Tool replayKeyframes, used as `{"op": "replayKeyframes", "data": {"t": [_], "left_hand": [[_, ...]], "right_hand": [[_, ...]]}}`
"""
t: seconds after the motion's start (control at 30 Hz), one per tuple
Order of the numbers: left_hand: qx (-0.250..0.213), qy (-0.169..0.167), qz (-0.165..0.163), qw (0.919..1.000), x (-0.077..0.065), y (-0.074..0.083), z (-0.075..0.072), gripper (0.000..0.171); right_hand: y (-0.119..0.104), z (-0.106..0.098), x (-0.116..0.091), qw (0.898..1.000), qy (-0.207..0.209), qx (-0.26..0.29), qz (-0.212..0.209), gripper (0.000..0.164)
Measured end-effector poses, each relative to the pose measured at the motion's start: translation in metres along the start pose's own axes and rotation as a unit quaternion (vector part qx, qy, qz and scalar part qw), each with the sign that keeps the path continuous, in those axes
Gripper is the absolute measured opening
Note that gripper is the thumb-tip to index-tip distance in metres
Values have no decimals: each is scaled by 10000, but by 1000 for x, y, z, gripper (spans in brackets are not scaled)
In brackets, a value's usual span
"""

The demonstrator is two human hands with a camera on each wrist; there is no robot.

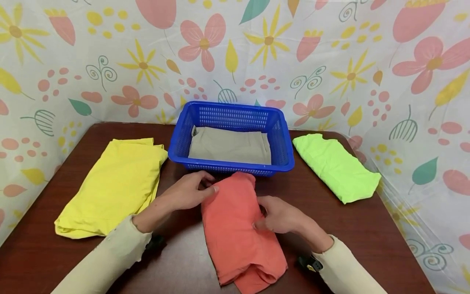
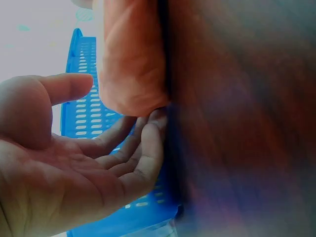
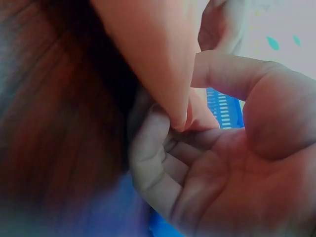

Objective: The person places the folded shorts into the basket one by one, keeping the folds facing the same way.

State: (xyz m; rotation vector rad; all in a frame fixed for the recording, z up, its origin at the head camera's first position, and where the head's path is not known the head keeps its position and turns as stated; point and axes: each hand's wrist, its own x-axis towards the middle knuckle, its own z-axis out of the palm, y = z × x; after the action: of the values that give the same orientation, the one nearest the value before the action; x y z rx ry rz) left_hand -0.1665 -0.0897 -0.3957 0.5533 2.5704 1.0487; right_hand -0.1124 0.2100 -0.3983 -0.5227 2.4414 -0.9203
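Facing basket (image 1: 227, 165) lengthwise, red cloth (image 1: 235, 228), apparently folded

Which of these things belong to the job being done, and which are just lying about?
Part of the job:
red cloth, with the left hand and right hand touching it
blue basket, holding a grey cloth, probably

Lying about, for now:
yellow cloth
green cloth, both perhaps for later
patterned curtain, just backdrop

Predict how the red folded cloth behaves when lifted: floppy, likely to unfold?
The red cloth is probably floppy, given its soft wrinkles. Its near end may unfold: a flap sticks out there. Rolling seems unlikely: it's broad and flattish.
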Motion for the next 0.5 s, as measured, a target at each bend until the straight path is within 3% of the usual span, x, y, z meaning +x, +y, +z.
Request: {"op": "replayKeyframes", "data": {"t": [0.1, 0.37, 0.5], "left_hand": [[102, -43, -179, 9998, -2, 0, -5, 50], [301, -516, -613, 9963, -8, -2, -17, 73], [-65, -736, -673, 9950, -11, -2, -21, 74]], "right_hand": [[-1, -2, 4, 9988, -12, -326, -354, 39], [-6, -9, 18, 9867, 148, -1189, -1102, 30], [-7, -12, 29, 9790, 284, -1454, -1402, 27]]}}
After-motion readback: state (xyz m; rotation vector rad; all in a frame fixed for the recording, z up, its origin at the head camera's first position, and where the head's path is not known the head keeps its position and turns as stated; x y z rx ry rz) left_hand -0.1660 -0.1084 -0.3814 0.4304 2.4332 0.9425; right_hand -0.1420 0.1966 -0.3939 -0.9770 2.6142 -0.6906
